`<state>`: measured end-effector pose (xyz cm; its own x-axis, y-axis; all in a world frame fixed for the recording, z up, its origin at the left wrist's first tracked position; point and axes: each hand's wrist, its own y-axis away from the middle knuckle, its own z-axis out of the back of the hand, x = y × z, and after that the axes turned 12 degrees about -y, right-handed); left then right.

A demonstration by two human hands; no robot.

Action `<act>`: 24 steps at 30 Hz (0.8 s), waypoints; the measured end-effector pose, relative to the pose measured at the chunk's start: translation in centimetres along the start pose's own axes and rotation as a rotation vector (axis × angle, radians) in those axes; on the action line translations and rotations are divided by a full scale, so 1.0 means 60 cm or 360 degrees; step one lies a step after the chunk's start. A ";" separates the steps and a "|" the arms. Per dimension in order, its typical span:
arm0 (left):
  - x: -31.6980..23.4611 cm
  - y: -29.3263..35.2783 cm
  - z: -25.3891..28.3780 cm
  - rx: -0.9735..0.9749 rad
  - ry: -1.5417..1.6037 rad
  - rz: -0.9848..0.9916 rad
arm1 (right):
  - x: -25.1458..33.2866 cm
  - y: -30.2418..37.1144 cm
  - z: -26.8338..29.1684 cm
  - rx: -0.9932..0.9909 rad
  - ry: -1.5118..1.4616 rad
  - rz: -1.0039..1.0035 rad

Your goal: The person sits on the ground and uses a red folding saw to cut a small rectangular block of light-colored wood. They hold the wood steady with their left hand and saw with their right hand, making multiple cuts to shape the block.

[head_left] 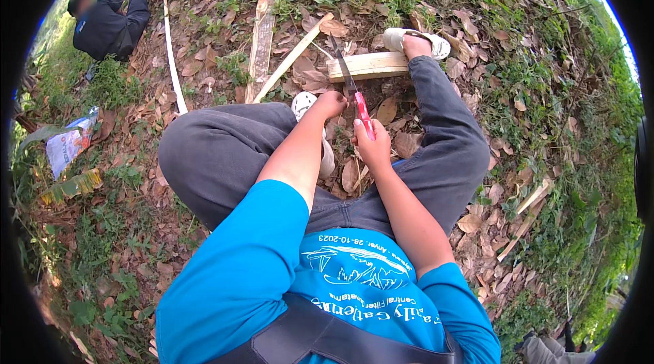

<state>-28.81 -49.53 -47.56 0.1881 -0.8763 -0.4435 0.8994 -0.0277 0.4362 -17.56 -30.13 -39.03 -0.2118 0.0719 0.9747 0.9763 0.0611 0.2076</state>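
My right hand (372, 144) is closed around the red handle of a tool with a long, dark, pointed blade (346, 72); whether it is a knife or a saw I cannot tell. The blade points away from me, its far part beside the left end of a pale wood block (371, 65). Just left of the blade's base, my left hand (331, 103) has its fingers curled in. What they hold, if anything, is hidden. The block lies on the leaves, and my right shoe (436, 45) is against its right end.
A bark-edged plank (263, 33) and a pale wood strip (294, 57) lie ahead on the left, with a thin curved strip (172, 57) farther left. Split wood pieces (524, 217) lie at right. A person (109, 26) sits far left, near a plastic bag (70, 146).
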 end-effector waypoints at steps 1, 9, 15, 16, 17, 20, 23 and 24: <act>-0.005 0.009 -0.004 0.0026 0.0007 0.0011 | -0.002 -0.002 0.005 -0.0017 -0.0079 -0.0016; 0.032 0.008 -0.024 -0.0402 0.0134 0.0323 | -0.021 -0.008 0.011 0.0116 -0.0125 0.0085; 0.056 -0.029 -0.034 -0.0277 0.1072 0.0646 | 0.042 0.020 0.008 0.0005 -0.0289 0.0002; 0.056 -0.033 -0.043 -0.0333 0.1188 0.0639 | 0.055 0.027 0.011 0.0013 -0.0227 -0.0073; 0.058 -0.038 -0.049 -0.0392 0.1306 0.0638 | 0.065 0.032 0.005 -0.0005 -0.0291 -0.0089; 0.013 -0.059 -0.058 -0.0505 0.1586 0.0587 | 0.076 0.048 0.008 -0.0074 -0.0330 -0.0110; 0.011 -0.095 -0.059 -0.0671 0.1456 0.0520 | 0.091 0.061 -0.005 -0.0106 -0.0347 -0.0086; 0.051 -0.117 -0.063 -0.0830 0.1365 0.0446 | 0.106 0.065 -0.024 -0.0033 -0.0361 -0.0053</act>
<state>-33.04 -50.19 -54.95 0.4503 -0.1775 -0.8751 0.8007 0.5140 0.3078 -15.04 -30.88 -31.89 -0.2460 0.2924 0.9241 0.9689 0.0468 0.2431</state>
